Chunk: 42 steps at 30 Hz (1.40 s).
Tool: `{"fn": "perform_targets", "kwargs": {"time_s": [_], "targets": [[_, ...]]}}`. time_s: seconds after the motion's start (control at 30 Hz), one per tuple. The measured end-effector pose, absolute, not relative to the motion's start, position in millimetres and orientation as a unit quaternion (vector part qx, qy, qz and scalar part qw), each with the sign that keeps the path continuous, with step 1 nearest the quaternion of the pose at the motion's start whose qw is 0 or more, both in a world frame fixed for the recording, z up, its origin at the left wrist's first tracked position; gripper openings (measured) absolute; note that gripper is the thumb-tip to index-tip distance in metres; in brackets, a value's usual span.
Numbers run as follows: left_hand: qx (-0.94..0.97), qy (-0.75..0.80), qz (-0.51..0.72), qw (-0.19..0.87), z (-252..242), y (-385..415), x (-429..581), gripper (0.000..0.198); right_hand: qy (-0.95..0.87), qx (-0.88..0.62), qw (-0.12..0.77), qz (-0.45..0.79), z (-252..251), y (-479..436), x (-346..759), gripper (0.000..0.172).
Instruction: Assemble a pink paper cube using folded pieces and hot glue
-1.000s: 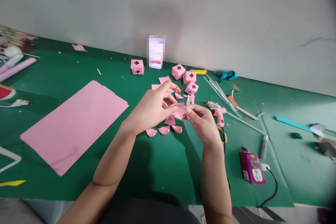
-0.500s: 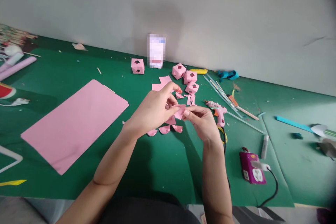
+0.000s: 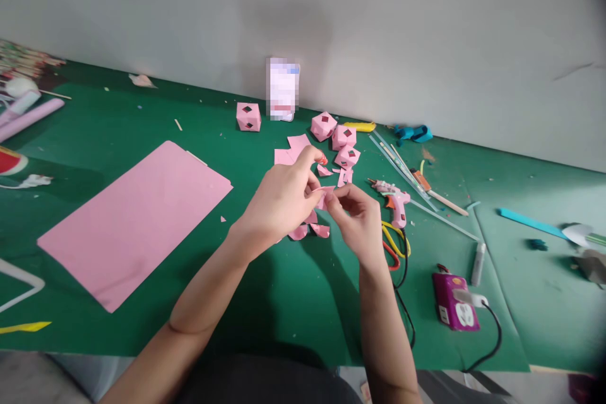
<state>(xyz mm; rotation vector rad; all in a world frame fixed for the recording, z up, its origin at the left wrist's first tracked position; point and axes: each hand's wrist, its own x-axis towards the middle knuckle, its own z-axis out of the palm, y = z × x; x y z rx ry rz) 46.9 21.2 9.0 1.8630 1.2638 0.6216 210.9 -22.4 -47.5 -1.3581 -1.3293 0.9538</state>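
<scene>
Between my two hands is a small piece of pink paper (image 3: 322, 196), pinched from both sides. My left hand (image 3: 284, 196) grips its left part with thumb and fingers, the index finger raised and bent above. On the other side, my right hand (image 3: 356, 218) holds the paper between thumb and curled fingers. Curved pink paper scraps (image 3: 320, 231) lie on the green table just below. Behind my left hand rest flat pink paper pieces (image 3: 297, 144). Several folded pink paper shapes with diamond holes stand farther back, among them a boxy one (image 3: 249, 117) and a rounder one (image 3: 324, 126).
A large pink sheet (image 3: 137, 227) lies at left. A phone (image 3: 283, 89) leans against the wall. To the right are a pink glue gun (image 3: 395, 201) with a black cord, clear glue sticks (image 3: 402, 167), looped red-and-yellow handles (image 3: 395, 246) and a purple power box (image 3: 455, 303).
My right hand has shifted slightly left and its wrist has turned, uncovering more of the red-and-yellow handles. The paper between my fingers is tilted differently. My left hand stays nearly in place.
</scene>
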Motion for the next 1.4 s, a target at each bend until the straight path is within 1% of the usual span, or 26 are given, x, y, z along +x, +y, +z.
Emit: {"fn": "perform_targets", "kwargs": {"time_s": [0.3, 0.57, 0.67, 0.83, 0.9, 1.03, 1.23, 1.4], "targets": [[0.727, 0.498, 0.246, 0.403, 8.7, 21.2, 47.0, 0.038, -0.55, -0.543, 0.507, 0.382, -50.1, -20.8, 211.8, 0.021], [0.721, 0.468, 0.254, 0.444, 0.7, 24.9, 45.0, 0.029, -0.55, -0.536, 0.521, 0.373, -52.9, -18.9, 213.2, 0.021], [0.719, 0.469, 0.274, 0.435, -0.4, 25.1, 44.5, 0.028, -0.539, -0.539, 0.52, 0.386, -50.8, -18.4, 214.1, 0.021], [0.72, 0.475, 0.294, 0.412, 0.3, 25.2, 44.4, 0.028, -0.544, -0.531, 0.492, 0.424, -47.2, -17.9, 221.1, 0.035], [0.717, 0.475, 0.29, 0.42, 0.0, 25.3, 44.5, 0.029, -0.559, -0.538, 0.469, 0.422, -47.0, -18.4, 224.2, 0.036], [0.711, 0.468, 0.27, 0.451, 1.0, 24.3, 44.8, 0.032, -0.602, -0.548, 0.425, 0.396, -47.0, -20.2, 225.8, 0.03], [0.706, 0.461, 0.256, 0.473, 5.8, 22.2, 45.0, 0.031, -0.636, -0.525, 0.473, 0.311, -47.6, -20.9, 221.4, 0.025], [0.709, 0.469, 0.259, 0.458, 3.1, 21.7, 45.5, 0.032, -0.652, -0.52, 0.46, 0.304, -47.6, -20.4, 222.5, 0.027]]}}
